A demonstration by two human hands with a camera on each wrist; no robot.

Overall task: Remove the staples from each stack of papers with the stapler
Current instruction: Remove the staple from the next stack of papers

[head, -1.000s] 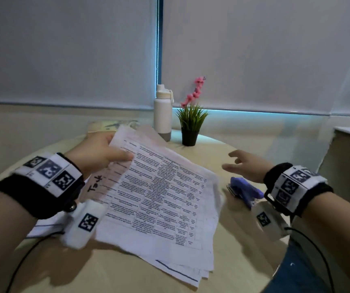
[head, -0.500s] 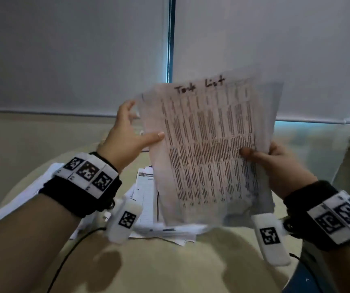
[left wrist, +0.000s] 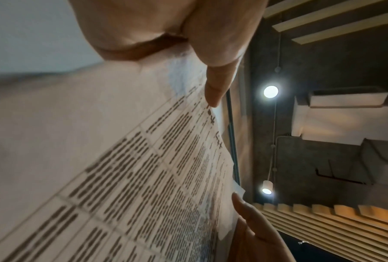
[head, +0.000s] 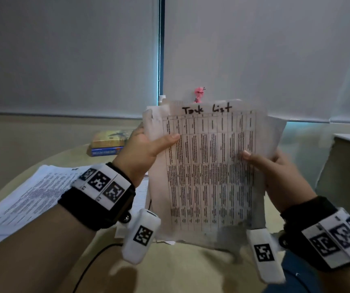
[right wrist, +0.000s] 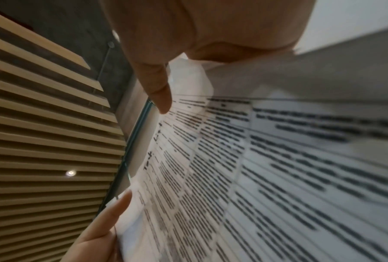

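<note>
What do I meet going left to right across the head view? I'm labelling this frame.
Papers lying on the table → books → left hand → held "Task List" stack → right hand.

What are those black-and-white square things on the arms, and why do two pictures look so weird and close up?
There is no machine here, just a person working with bare hands. The patterned squares sit on wristbands, and each wrist also carries a small camera. The big picture comes from a camera on the person's head, looking down. The two odd pictures come from the wrist cameras, which look along each hand, so you see fingers, paper and the ceiling very close.

The left hand and the right hand together hold up a stack of papers with "Task List" handwritten on top. On the round table lie more papers at the left and some books farther back. A pink flower peeks over the held sheets. No stapler shows right now.
</note>
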